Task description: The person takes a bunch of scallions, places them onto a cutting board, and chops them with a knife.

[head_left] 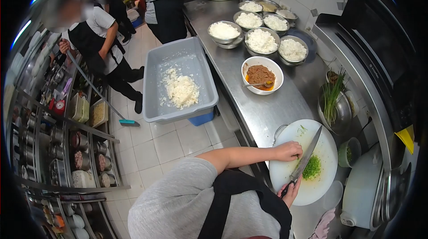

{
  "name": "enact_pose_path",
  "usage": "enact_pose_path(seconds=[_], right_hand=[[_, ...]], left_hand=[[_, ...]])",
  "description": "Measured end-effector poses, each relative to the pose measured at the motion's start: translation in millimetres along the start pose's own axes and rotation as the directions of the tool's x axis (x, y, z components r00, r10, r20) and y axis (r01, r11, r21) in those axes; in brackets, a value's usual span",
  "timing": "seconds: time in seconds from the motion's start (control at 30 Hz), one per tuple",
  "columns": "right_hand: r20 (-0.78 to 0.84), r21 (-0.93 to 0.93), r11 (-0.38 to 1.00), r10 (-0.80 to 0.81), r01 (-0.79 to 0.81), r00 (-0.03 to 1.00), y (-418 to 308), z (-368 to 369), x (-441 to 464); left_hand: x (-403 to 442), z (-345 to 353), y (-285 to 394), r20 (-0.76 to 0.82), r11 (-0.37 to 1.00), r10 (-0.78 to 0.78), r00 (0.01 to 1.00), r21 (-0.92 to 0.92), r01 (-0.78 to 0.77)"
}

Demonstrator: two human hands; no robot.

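My right hand (292, 192) grips the black handle of a long kitchen knife (310, 152), its blade slanting up across the round white cutting board (324, 137). To the right of the blade lies a small heap of finely chopped green herb (311, 167). On the board's left side, my left hand (287, 150) is closed, fingers curled down beside the blade. A bit of green shows at its fingertips, but what it holds is hard to make out. A few green slivers (302, 129) lie near the board's top edge.
A white bowl of brown paste (262, 68) with a spoon and several metal bowls of rice (261, 42) stand on the steel counter (249, 109). Long green stalks (332, 98) rest in a metal bowl. A grey tub (154, 78) holds rice. Co-workers stand nearby, one with a broom (129, 123).
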State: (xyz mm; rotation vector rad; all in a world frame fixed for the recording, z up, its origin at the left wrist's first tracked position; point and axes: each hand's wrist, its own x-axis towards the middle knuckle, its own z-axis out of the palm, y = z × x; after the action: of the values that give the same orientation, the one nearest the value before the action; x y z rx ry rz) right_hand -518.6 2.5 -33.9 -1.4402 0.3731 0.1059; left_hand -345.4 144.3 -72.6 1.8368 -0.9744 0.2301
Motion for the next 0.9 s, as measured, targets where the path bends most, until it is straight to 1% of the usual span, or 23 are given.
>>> enact_pose_path(seconds=[0.27, 0.33, 0.4, 0.43, 0.5, 0.57, 0.67, 0.9], right_hand=[[-0.009, -0.022, 1.0, -0.019, 0.018, 1.0, -1.3, 2.0, -2.2], [0.001, -0.001, 0.999, -0.034, 0.034, 0.999, 1.6, 1.3, -1.0], [0.002, -0.003, 1.0, -0.021, 0.021, 1.0, -2.7, 5.0, -2.5], [-0.004, -0.005, 1.0, -0.01, 0.01, 1.0, -5.4, 4.9, -3.7], [-0.021, 0.011, 1.0, -0.002, 0.002, 1.0, -4.4, 3.3, -2.9], [-0.016, 0.025, 1.0, 0.013, -0.013, 1.0, -3.3, 3.3, -3.3], [-0.011, 0.03, 0.999, 0.011, -0.01, 1.0, -3.9, 4.3, -2.0], [-0.003, 0.025, 1.0, 0.016, -0.016, 1.0, -4.3, 3.5, -0.7]], left_hand=[[0.1, -1.1, 1.6, 0.014, 1.0, -0.001, 1.0, 0.014, 0.001], [-0.3, -3.2, 2.3, 0.02, 1.0, 0.001, 1.0, 0.013, -0.001], [-0.9, -2.9, 3.3, 0.064, 0.999, -0.049, 0.997, 0.027, 0.047], [0.0, -1.5, 3.2, 0.072, 0.999, -0.041, 0.997, 0.016, 0.04], [1.4, 0.3, 0.3, 0.017, 1.0, -0.023, 1.0, 0.006, 0.022], [0.3, 0.8, 1.8, 0.029, 0.999, -0.04, 0.999, 0.005, 0.04], [0.6, -2.8, 4.3, 0.014, 0.999, -0.021, 1.0, 0.04, 0.02], [1.6, -4.3, 5.8, 0.022, 0.999, -0.027, 0.999, 0.03, 0.027]])
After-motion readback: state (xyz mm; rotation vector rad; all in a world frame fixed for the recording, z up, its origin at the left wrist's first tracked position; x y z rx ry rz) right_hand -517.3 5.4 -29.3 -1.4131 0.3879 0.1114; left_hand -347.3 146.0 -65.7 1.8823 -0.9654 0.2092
